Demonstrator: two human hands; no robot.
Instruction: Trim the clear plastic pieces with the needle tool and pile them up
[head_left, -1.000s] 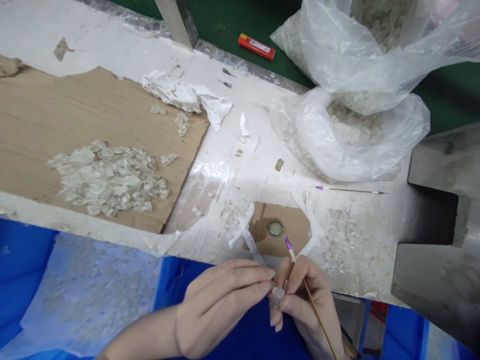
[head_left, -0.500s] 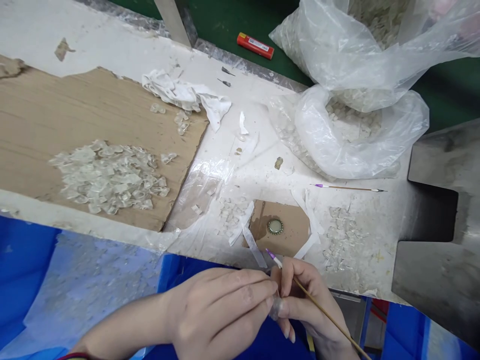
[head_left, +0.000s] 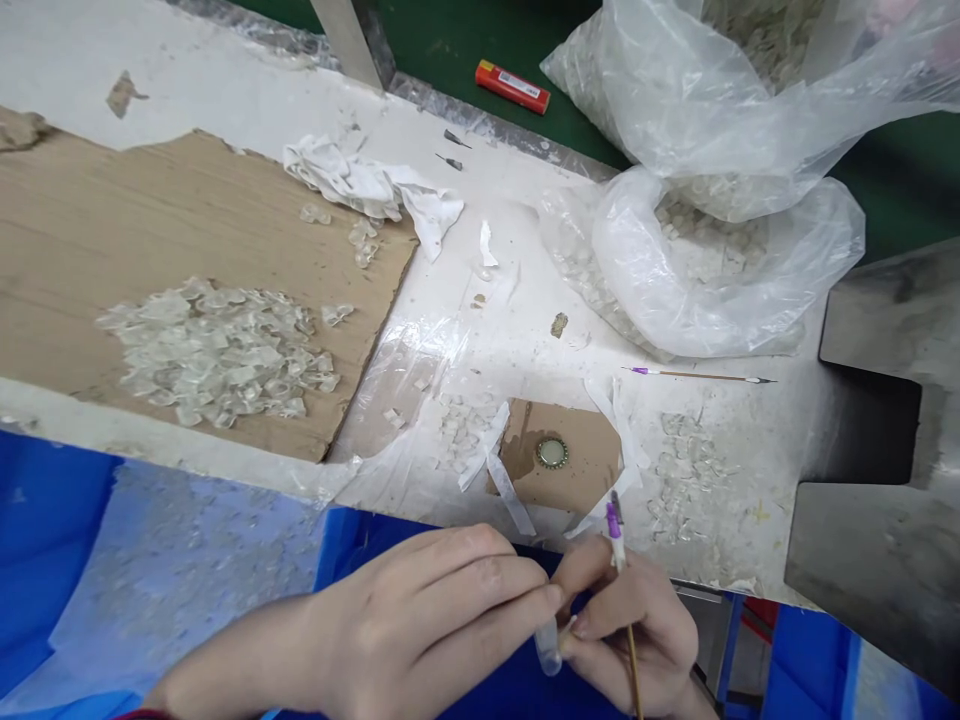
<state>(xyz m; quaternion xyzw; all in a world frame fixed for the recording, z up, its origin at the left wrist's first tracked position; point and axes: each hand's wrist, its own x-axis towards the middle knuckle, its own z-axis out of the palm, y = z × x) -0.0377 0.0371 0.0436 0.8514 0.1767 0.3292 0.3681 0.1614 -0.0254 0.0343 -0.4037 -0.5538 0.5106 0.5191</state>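
My left hand point(head_left: 427, 625) is closed, its fingertips pinching a small translucent piece point(head_left: 549, 650) over the near edge of the table. My right hand point(head_left: 630, 620) holds a thin wooden-handled brush point(head_left: 616, 530) with a purple and white band and a dark tip pointing up and away. Its thumb and fingertip also pinch at the side of the clear piece; what exactly lies between them is too small to tell. Just beyond the hands, a bottle cap point(head_left: 552, 453) with something pale inside sits on a small piece of cardboard point(head_left: 577, 490).
Clear pieces are heaped point(head_left: 225, 350) on a large cardboard sheet point(head_left: 112, 220). More flat clear pieces point(head_left: 686, 480) lie at right, near a second brush point(head_left: 697, 376). Plastic bags point(head_left: 720, 300) of pieces, a white cloth point(head_left: 345, 180) and a red box point(head_left: 512, 87) are farther back.
My right hand has tilted the brush more upright, its tip swinging right. The translucent piece has turned and now shows more below my left fingertips.
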